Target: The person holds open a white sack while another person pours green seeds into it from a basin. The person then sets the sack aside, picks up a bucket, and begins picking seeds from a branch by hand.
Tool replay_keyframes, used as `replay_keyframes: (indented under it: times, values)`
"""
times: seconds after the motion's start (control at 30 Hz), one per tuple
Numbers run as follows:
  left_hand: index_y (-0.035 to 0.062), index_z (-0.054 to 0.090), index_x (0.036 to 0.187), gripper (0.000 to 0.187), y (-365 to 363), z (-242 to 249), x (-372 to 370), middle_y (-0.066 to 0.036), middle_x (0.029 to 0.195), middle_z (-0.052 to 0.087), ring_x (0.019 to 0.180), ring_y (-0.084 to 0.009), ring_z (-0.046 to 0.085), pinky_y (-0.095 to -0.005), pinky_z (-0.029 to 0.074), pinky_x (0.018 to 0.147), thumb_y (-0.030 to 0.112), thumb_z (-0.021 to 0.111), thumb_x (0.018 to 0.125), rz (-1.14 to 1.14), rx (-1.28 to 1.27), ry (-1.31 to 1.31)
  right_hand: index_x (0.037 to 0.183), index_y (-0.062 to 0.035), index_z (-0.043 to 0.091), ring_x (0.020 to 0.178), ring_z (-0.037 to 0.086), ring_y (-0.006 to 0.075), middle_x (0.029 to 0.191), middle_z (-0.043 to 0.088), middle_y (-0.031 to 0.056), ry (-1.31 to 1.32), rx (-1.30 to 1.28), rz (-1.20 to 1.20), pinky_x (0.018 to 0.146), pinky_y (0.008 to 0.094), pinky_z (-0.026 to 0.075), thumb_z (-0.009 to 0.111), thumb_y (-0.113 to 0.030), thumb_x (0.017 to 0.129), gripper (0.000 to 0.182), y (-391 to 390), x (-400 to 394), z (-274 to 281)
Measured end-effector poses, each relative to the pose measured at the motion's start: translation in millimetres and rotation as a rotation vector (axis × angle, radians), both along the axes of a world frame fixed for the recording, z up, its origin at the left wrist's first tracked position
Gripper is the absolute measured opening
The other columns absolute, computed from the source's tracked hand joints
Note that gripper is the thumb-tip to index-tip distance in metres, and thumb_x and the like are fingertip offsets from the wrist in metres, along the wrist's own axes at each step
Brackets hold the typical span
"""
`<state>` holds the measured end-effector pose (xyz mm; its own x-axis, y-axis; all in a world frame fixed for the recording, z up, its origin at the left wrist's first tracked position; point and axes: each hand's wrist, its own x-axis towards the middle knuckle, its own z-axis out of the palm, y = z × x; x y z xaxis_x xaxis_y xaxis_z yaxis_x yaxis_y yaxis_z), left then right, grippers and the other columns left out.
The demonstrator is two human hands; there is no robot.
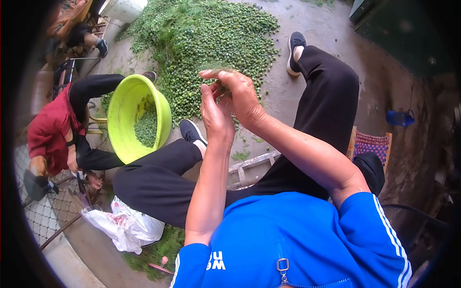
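Note:
In the head view, my left hand (217, 111) and my right hand (244, 98) are raised together, with curled fingers close around a feathery green sprig (222, 68). Wisps of it stick out past my right fingers, and a dark green bit shows between the palms. How much lies inside the hands is hidden. Below and beyond them, a broad heap of small round green berries (216, 41) covers the floor, with loose feathery greenery (180, 19) on its far left part.
A yellow-green tub (120, 120) with berries inside tilts left of my knee. A person in a red top (50, 125) sits beside it. A white plastic bag (132, 225) lies lower left near more greenery (170, 245). A woven-seat stool (372, 144) and blue object (400, 118) are on the right.

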<state>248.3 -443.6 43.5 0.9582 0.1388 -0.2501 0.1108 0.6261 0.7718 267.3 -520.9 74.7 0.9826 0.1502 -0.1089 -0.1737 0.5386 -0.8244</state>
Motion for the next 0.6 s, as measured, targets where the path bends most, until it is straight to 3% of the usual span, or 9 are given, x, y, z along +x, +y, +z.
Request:
replay_keyframes:
  times: [0.03,0.1,0.2,0.33,0.47,0.57,0.6]
  values:
    - [0.0026,0.056,0.097,0.034,-0.2,-2.7,0.9,-0.005,0.094,0.053,0.096,-0.0161,0.051,-0.0313,0.040,0.087,0.035,0.044,0.093,0.032,-0.111,0.088,0.101,-0.0004,0.064,0.088,0.056,0.0122,0.102,0.063,0.0096,-0.077,-0.107,0.007,0.081,0.0272,0.044,0.039,-0.016,0.086,0.033,3.5,-4.1,-0.5]
    - [0.0027,0.056,0.097,0.034,3.1,-11.1,1.5,-0.005,0.093,0.053,0.096,-0.0162,0.051,-0.0313,0.040,0.087,0.034,0.045,0.093,0.023,-0.169,0.097,0.102,-0.0017,0.064,0.093,0.055,0.0109,0.105,0.063,0.0090,-0.356,-0.303,-0.046,0.086,0.0260,0.042,0.040,-0.013,0.085,0.032,11.0,-3.8,-13.5]
    - [0.0029,0.056,0.095,0.032,10.3,-28.1,4.8,-0.006,0.092,0.054,0.095,-0.0165,0.051,-0.0313,0.040,0.086,0.033,0.045,0.092,-0.032,-0.335,0.114,0.104,-0.0029,0.064,0.096,0.054,0.0107,0.105,0.063,0.0078,-0.359,-0.221,-0.066,0.089,0.0255,0.040,0.040,-0.012,0.084,0.032,11.8,-5.8,-16.8]
    - [0.0032,0.056,0.094,0.029,19.2,-49.6,10.3,-0.006,0.090,0.055,0.093,-0.0170,0.051,-0.0312,0.040,0.086,0.031,0.046,0.092,-0.108,-0.561,0.131,0.106,-0.0040,0.064,0.093,0.054,0.0092,0.103,0.064,0.0065,-0.198,-0.156,-0.023,0.087,0.0249,0.040,0.040,-0.011,0.084,0.033,8.1,-6.5,-8.3]
    - [0.0034,0.056,0.092,0.027,23.7,-61.4,11.4,-0.006,0.088,0.055,0.092,-0.0174,0.051,-0.0312,0.040,0.085,0.029,0.047,0.091,-0.185,-0.788,0.139,0.105,-0.0037,0.064,0.082,0.056,0.0070,0.097,0.066,0.0089,-0.060,0.035,-0.052,0.072,0.0202,0.045,0.045,-0.012,0.085,0.028,9.0,-5.1,-5.8]
    - [0.0039,0.056,0.089,0.023,19.5,-24.2,5.5,-0.008,0.087,0.056,0.084,-0.0191,0.052,-0.0305,0.043,0.079,0.025,0.047,0.090,-0.096,-0.669,0.297,0.107,-0.0032,0.062,0.083,0.057,0.0079,0.096,0.066,0.0098,-0.011,-0.040,0.027,0.072,0.0221,0.046,0.043,-0.014,0.087,0.030,-4.0,-6.8,6.2]
    - [0.0039,0.056,0.089,0.023,24.6,-33.5,6.1,-0.008,0.087,0.056,0.084,-0.0191,0.052,-0.0305,0.043,0.079,0.025,0.047,0.090,-0.096,-0.670,0.297,0.115,-0.0037,0.056,0.083,0.056,0.0090,0.099,0.065,0.0086,0.028,-0.008,0.070,0.079,0.0249,0.044,0.040,-0.021,0.089,0.034,-5.9,-3.0,2.8]
